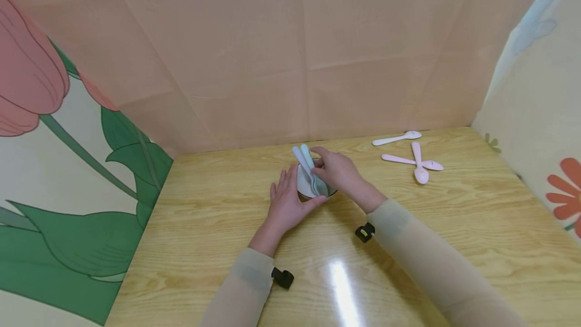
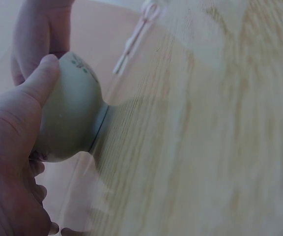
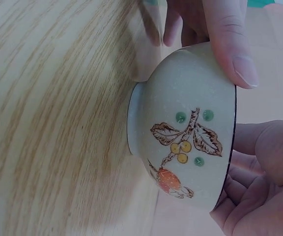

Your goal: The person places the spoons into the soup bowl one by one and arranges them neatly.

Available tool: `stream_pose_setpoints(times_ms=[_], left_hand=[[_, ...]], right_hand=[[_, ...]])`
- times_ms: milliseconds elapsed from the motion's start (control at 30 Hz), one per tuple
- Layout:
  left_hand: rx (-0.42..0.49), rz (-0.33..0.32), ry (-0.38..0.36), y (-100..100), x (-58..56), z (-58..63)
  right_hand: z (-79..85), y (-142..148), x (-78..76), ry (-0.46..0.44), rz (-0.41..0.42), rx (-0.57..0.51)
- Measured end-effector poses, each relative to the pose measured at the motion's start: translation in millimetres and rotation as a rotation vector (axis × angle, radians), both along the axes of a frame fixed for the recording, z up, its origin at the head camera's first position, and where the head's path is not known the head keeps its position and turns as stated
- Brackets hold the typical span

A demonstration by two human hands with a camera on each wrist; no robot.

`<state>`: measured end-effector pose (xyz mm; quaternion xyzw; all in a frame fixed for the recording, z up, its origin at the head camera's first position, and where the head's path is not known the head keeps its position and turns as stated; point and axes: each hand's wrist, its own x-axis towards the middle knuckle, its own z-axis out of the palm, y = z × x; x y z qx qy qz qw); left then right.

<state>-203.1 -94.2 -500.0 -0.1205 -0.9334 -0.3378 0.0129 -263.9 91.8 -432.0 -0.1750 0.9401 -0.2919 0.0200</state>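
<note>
A cream bowl (image 3: 190, 73) with a dark rim and a painted leaf-and-berry pattern stands upright on the wooden table. My left hand (image 1: 289, 206) holds it from the left, thumb along the near side and fingers around the far side. Two spoons lean inside: a lavender spoon (image 1: 299, 156) and a light blue spoon (image 1: 305, 153), handles pointing up toward the back left. My right hand (image 1: 338, 169) is over the bowl's right rim, fingers bent, thumb and index finger close beside the blue handle. Whether they pinch it is hidden.
Right of the bowl, two pink spoons (image 1: 416, 153) lie crossed, with a pale spoon (image 1: 395, 140) behind them. A plain pinkish cloth (image 1: 254, 90) hangs along the table's back edge. Floral panels (image 1: 113, 236) stand at both sides.
</note>
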Motion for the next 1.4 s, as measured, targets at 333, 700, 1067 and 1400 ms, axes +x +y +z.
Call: stream_pose_setpoints(times_ms=[333, 700, 1067, 1400], left_hand=[[-0.004, 0.001, 0.008, 0.9, 0.4, 0.1], [0.011, 0.004, 0.014, 0.4, 1.3, 1.0], [0.013, 0.014, 0.027, 0.7, 1.9, 2.6], [-0.005, 0.005, 0.041, 1.1, 1.0, 0.4]], right_hand=[[0.6, 1.5, 2.3, -0.028, -0.021, -0.026], [6.4, 9.5, 5.2, 0.073, -0.041, -0.089], [17.8, 40.7, 8.1, 0.155, -0.061, -0.095], [31.4, 79.9, 15.3, 0.294, -0.065, -0.034]])
